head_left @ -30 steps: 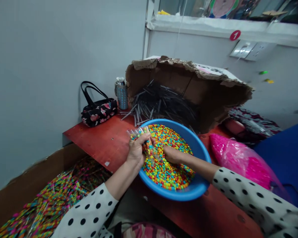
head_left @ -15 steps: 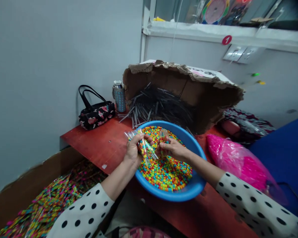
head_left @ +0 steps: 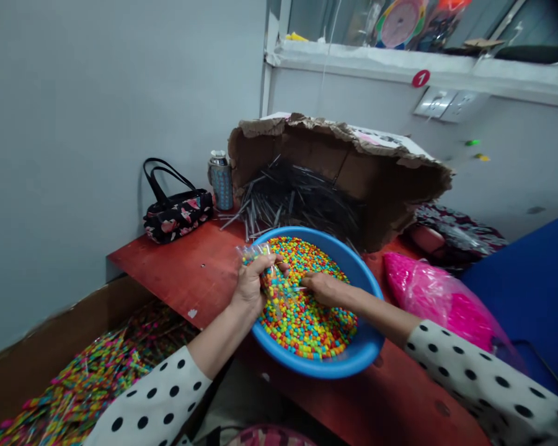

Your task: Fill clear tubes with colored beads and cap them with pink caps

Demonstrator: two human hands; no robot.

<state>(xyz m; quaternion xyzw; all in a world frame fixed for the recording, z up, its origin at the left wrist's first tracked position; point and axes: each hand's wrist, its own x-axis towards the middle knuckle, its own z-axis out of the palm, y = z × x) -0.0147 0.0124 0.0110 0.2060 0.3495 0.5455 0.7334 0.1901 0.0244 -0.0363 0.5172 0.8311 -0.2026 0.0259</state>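
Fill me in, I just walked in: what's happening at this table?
A person in dotted sleeves works over a blue basin of coloured beads on a red table. The left hand grips a bundle of clear tubes, partly filled with beads, above the basin's left rim. The right hand rests on the beads, fingertips at the tube ends. A torn carton behind holds empty tubes; a box at lower left holds filled ones.

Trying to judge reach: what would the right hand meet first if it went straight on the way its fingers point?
Most likely the bundle of clear tubes held by the left hand, just ahead of the right hand above the blue basin; depth is unclear.
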